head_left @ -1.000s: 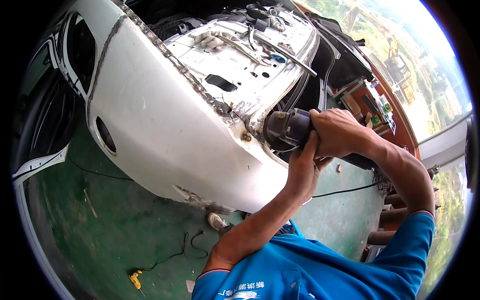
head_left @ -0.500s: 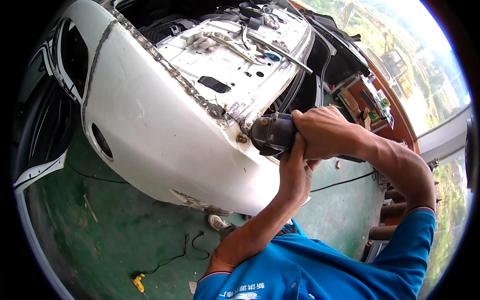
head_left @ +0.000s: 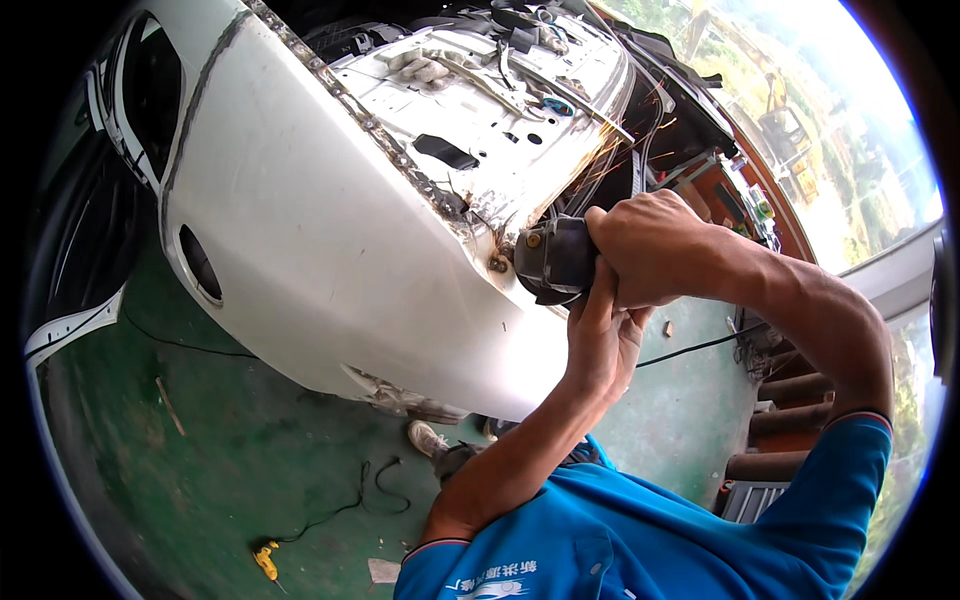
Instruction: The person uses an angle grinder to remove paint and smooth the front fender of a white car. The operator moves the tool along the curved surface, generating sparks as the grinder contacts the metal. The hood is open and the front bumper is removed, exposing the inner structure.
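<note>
Both my hands are closed around a dark angle grinder (head_left: 553,258), held against the rusty cut corner of a white car body (head_left: 340,240). My right hand (head_left: 655,245) wraps its rear end. My left hand (head_left: 603,335) grips it from below, its fingers partly hidden behind the tool. Orange sparks (head_left: 592,165) spray from the contact spot over the white metal deck, away from me. The grinder's disc is hidden by its housing. A bare, rough seam (head_left: 385,140) runs along the panel's edge up to that corner.
On the deck lie grey work gloves (head_left: 418,68), metal strips and a blue-rimmed round piece (head_left: 558,106). A yellow power tool (head_left: 267,560) with a black cord (head_left: 350,510) lies on the green floor. Back right stands a cluttered cart (head_left: 735,195); pipes (head_left: 790,420) lie at the right.
Sparks now fly from the grinder where none showed before. The view has shifted slightly, so car, grinder and hands sit a little further right. Both hands keep their grip.
</note>
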`<state>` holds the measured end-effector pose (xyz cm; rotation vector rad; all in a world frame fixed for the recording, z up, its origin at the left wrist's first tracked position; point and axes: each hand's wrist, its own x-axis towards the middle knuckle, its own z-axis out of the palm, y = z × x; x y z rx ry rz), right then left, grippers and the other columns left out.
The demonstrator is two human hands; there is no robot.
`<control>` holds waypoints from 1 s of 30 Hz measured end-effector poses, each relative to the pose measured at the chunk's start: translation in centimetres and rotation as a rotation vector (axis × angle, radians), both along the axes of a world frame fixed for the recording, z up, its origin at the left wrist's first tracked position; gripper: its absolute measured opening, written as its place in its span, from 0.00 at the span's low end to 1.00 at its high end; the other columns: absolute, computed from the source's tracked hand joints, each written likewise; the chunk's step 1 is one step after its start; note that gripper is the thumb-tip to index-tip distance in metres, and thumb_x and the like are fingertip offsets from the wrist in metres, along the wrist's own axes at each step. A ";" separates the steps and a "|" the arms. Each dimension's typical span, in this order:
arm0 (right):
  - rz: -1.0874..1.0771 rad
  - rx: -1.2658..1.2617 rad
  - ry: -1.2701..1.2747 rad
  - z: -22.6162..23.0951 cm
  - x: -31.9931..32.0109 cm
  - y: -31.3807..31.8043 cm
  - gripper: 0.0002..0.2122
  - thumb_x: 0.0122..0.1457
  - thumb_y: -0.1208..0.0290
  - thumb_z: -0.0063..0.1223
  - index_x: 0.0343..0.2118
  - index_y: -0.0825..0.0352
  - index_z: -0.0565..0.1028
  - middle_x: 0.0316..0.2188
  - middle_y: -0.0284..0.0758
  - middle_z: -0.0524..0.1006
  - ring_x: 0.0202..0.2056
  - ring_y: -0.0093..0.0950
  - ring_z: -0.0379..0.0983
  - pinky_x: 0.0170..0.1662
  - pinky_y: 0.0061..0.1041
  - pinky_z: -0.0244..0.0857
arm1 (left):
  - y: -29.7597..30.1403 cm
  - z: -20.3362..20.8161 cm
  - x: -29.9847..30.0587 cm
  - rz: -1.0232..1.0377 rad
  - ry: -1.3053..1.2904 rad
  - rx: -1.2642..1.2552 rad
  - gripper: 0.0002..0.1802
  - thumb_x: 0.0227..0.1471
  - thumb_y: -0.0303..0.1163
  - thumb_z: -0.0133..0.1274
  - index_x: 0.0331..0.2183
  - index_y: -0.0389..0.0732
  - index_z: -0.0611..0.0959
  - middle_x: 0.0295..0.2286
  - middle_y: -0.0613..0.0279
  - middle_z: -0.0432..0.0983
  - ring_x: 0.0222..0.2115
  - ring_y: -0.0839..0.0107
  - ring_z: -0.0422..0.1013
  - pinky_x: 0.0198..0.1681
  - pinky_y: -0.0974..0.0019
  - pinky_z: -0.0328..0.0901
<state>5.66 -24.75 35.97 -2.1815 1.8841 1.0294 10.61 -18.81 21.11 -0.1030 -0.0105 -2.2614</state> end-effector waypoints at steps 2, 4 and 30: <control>-0.002 -0.006 -0.012 0.1 0.2 0.0 0.18 0.42 0.69 0.62 0.35 0.74 0.73 0.22 0.45 0.79 0.29 0.45 0.81 0.35 0.41 0.72 | -0.1 -0.3 0.1 -0.001 -0.009 0.005 0.30 0.72 0.47 0.42 0.63 0.35 0.66 0.55 0.56 0.72 0.57 0.70 0.71 0.65 0.63 0.65; -0.004 -0.015 -0.026 0.2 0.4 0.0 0.18 0.41 0.69 0.63 0.35 0.74 0.73 0.23 0.45 0.79 0.29 0.45 0.80 0.35 0.41 0.72 | -0.1 -0.2 0.1 -0.007 -0.007 0.012 0.30 0.72 0.48 0.42 0.62 0.35 0.67 0.54 0.57 0.73 0.55 0.71 0.72 0.64 0.64 0.66; -0.060 -0.055 0.088 0.8 1.0 -0.6 0.20 0.39 0.68 0.63 0.35 0.75 0.73 0.24 0.45 0.80 0.33 0.45 0.81 0.39 0.41 0.73 | -1.0 0.5 -0.2 -0.050 0.004 -0.057 0.32 0.71 0.54 0.41 0.60 0.37 0.69 0.52 0.56 0.75 0.54 0.67 0.73 0.62 0.58 0.66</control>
